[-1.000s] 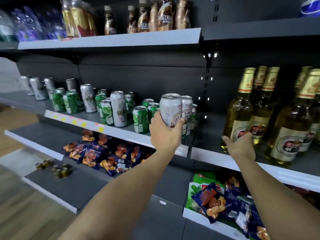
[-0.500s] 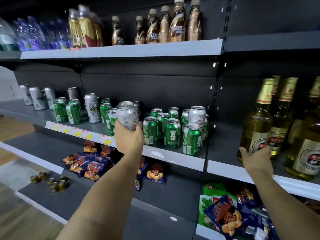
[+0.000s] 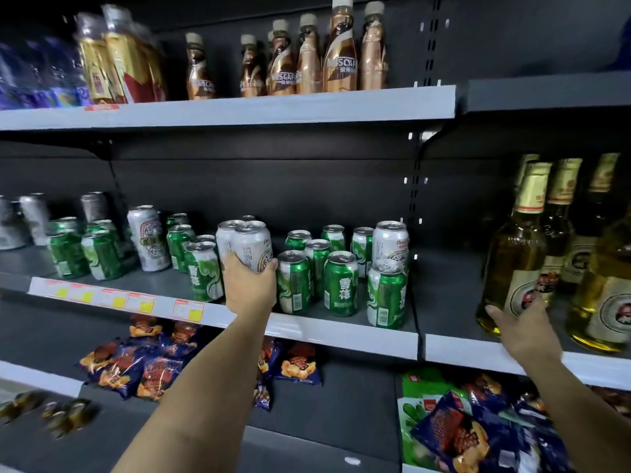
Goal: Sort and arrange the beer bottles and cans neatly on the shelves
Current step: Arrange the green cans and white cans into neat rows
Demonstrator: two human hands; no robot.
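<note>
My left hand (image 3: 251,286) grips a tall silver beer can (image 3: 254,245) from below, held upright next to a second silver can (image 3: 225,238) on the middle shelf (image 3: 341,331). Green beer cans (image 3: 339,283) stand in a loose cluster right of it, with another silver can (image 3: 391,244) raised on one of the green cans at the shelf's right end. More green and silver cans (image 3: 102,249) stand to the left. My right hand (image 3: 522,327) rests with straight fingers against the base of an amber beer bottle (image 3: 514,254) on the right shelf section.
Several more beer bottles (image 3: 601,285) crowd the right section. Coffee bottles (image 3: 307,59) line the top shelf. Snack bags (image 3: 143,360) lie on the shelf below, more bags (image 3: 461,425) at lower right. Yellow price tags (image 3: 116,298) run along the middle shelf's front edge.
My left hand carried the silver can leftward from the right end of the can shelf and brought it upright beside another silver can. My right hand stayed at the bottle's base.
</note>
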